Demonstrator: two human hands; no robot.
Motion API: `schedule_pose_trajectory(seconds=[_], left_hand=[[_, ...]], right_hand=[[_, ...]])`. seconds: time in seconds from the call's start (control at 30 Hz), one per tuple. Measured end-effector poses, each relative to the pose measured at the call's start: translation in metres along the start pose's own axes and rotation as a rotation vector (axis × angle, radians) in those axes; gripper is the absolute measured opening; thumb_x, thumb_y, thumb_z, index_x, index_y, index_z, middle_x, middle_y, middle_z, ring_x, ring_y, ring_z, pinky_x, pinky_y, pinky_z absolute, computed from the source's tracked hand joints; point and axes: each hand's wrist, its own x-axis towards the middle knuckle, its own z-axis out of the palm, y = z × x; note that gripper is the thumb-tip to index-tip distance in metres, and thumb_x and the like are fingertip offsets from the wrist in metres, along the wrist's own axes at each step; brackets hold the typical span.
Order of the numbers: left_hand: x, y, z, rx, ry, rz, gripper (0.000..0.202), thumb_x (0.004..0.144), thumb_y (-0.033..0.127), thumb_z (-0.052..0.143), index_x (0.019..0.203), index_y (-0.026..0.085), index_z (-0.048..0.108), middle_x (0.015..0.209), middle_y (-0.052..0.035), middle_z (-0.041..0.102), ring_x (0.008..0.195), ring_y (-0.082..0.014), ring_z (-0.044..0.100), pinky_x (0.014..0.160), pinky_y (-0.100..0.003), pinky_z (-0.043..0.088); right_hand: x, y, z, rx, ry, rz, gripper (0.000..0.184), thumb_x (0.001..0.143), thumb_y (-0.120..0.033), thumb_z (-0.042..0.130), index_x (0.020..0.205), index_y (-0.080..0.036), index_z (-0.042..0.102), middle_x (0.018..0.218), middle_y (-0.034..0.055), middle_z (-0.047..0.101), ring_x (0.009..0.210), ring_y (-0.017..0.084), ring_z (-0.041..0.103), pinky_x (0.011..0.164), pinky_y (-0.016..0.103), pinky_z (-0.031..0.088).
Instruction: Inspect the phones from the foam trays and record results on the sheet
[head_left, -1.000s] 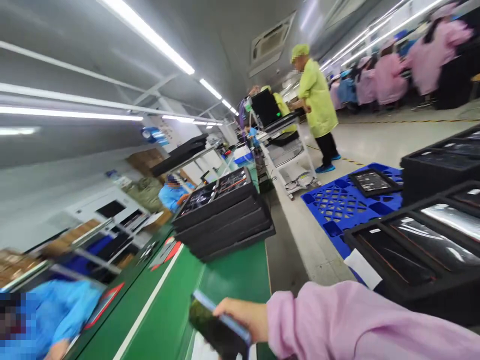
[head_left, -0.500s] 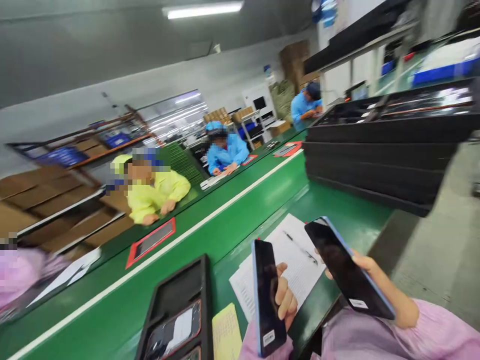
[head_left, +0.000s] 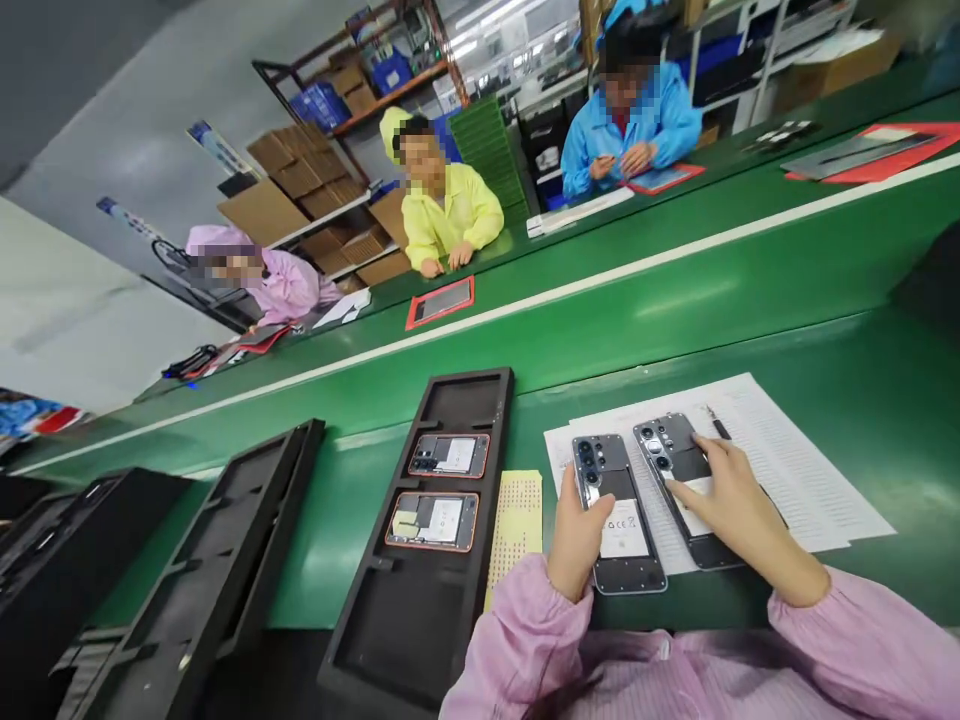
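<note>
Two phones lie side by side, camera side up, each with a white label on a dark back. My left hand (head_left: 579, 535) grips the left phone (head_left: 621, 480) by its edges, thumb beside the label. On the right phone (head_left: 679, 440), my right hand (head_left: 731, 495) closes its thumb and fingers across the body, covering part of the label. Beneath the phones are printed sheets (head_left: 817, 500), and a black pen (head_left: 718, 422) rests on them, partly hidden by my right hand.
Left of my hands are a yellow note sheet (head_left: 517, 510) and a black foam tray (head_left: 420, 610) with two phones in it. More black trays (head_left: 217, 540) stand farther left. Across the green bench (head_left: 637, 335) several co-workers sit, one in yellow (head_left: 450, 215) behind a red mat (head_left: 439, 303).
The view has swung left and down. Both phones, held up screen side showing before, now lie over the papers with their camera sides up, still in my hands.
</note>
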Motion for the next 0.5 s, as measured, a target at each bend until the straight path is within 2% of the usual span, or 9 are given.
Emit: schedule_pose_trajectory(seconds=[0.1,0.17,0.23,0.3,0.37,0.43,0.5], left_hand=[[0.007,-0.011,0.001,0.132,0.051,-0.031,0.074,0.066,0.011,0.06,0.135,0.011,0.033,0.139,-0.0175,0.045,0.13,-0.0245,0.041,0.111,-0.039,0.028],[0.01,-0.018,0.002,0.19,0.054,-0.062,0.078,0.069,0.012,0.059,0.14,0.012,0.025,0.142,-0.0173,0.042,0.133,-0.0251,0.037,0.111,-0.041,0.028],[0.012,-0.023,0.003,0.317,0.044,-0.025,0.076,0.072,0.014,0.058,0.14,0.013,0.025,0.141,-0.0175,0.043,0.133,-0.0263,0.036,0.109,-0.043,0.031],[0.012,-0.026,0.001,0.557,0.043,0.098,0.068,0.074,0.015,0.058,0.136,0.011,0.033,0.141,-0.02,0.042,0.134,-0.0301,0.035,0.109,-0.049,0.03],[0.011,-0.028,-0.007,0.813,0.055,0.262,0.056,0.075,0.016,0.058,0.129,0.01,0.044,0.142,-0.0231,0.039,0.134,-0.0348,0.033,0.108,-0.055,0.029],[0.009,-0.029,-0.02,0.94,0.022,0.405,0.043,0.08,0.018,0.056,0.122,0.012,0.051,0.141,-0.022,0.04,0.134,-0.0349,0.033,0.106,-0.057,0.03],[0.003,-0.029,-0.038,0.955,-0.091,0.516,0.033,0.087,0.022,0.05,0.119,0.015,0.054,0.137,-0.0179,0.047,0.133,-0.0302,0.036,0.105,-0.053,0.035]], right_hand=[[0.007,0.01,0.002,-0.098,-0.001,-0.064,0.06,0.072,-0.051,0.047,0.114,-0.008,0.052,0.122,0.0251,0.045,0.113,0.041,0.046,0.087,0.057,0.043],[0.01,0.017,-0.002,-0.141,-0.019,-0.113,0.055,0.076,-0.048,0.045,0.113,-0.009,0.053,0.118,0.0227,0.05,0.109,0.037,0.051,0.086,0.051,0.046],[0.01,0.024,-0.009,-0.176,-0.052,-0.159,0.052,0.08,-0.048,0.044,0.115,-0.01,0.053,0.113,0.0196,0.056,0.096,0.031,0.059,0.075,0.043,0.052],[0.008,0.026,-0.016,-0.203,-0.09,-0.198,0.051,0.084,-0.048,0.043,0.119,-0.013,0.052,0.107,0.0157,0.06,0.081,0.026,0.063,0.062,0.036,0.052],[0.004,0.025,-0.022,-0.221,-0.102,-0.23,0.049,0.088,-0.047,0.042,0.124,-0.015,0.05,0.103,0.0123,0.063,0.075,0.023,0.063,0.057,0.033,0.051],[-0.001,0.02,-0.028,-0.297,-0.054,-0.338,0.043,0.093,-0.044,0.04,0.122,-0.016,0.052,0.101,0.0112,0.063,0.083,0.024,0.062,0.063,0.034,0.051],[-0.006,0.016,-0.035,-0.399,0.006,-0.486,0.034,0.096,-0.039,0.037,0.113,-0.017,0.057,0.096,0.01,0.064,0.089,0.025,0.06,0.071,0.037,0.049]])
